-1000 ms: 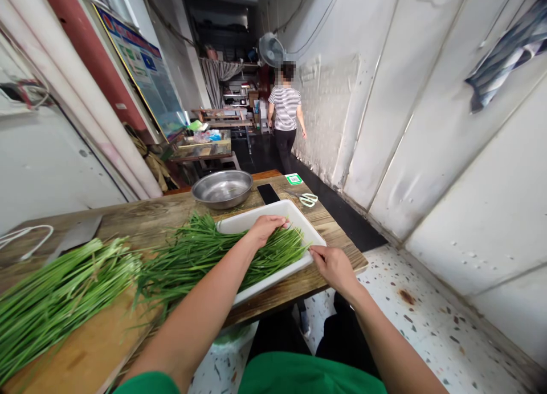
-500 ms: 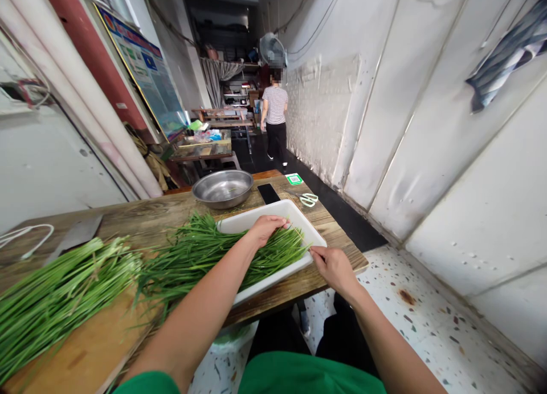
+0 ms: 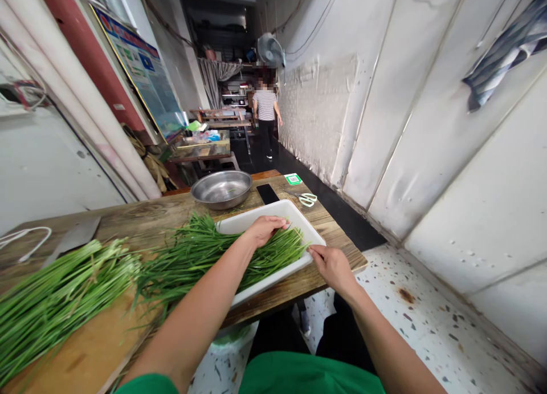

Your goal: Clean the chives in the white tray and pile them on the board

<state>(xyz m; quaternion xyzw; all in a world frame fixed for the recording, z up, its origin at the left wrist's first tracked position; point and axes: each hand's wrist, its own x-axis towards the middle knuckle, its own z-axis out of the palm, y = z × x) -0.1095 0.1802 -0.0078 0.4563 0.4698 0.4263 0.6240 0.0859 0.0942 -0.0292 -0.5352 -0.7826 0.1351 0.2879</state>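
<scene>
A pile of green garlic chives (image 3: 205, 257) lies with its pale stem ends in a white plastic tray (image 3: 317, 234) and its leaves spilling over the tray's left side. My left hand (image 3: 267, 230) rests over the stems, thumb and fingers pinched on chives near the tray's middle. Just at the tray's right rim, my right hand (image 3: 331, 263) pinches the tip of a chive stem; the fingers partly hide what is between them. Another heap of chives (image 3: 64, 291) lies on a wooden cutting board (image 3: 92, 340) at the left.
Behind the tray on the wooden table (image 3: 141, 217) stand a steel basin (image 3: 222, 190), a black phone (image 3: 267, 194), scissors (image 3: 306, 199) and a green-and-white code card (image 3: 293, 179). A wide blade (image 3: 74, 234) and white cable (image 3: 32, 240) lie left. A person (image 3: 265, 112) stands farther back.
My hands and the chives stay almost where they were. The person in the striped shirt has moved farther off and slightly left. The view has shifted very slightly.
</scene>
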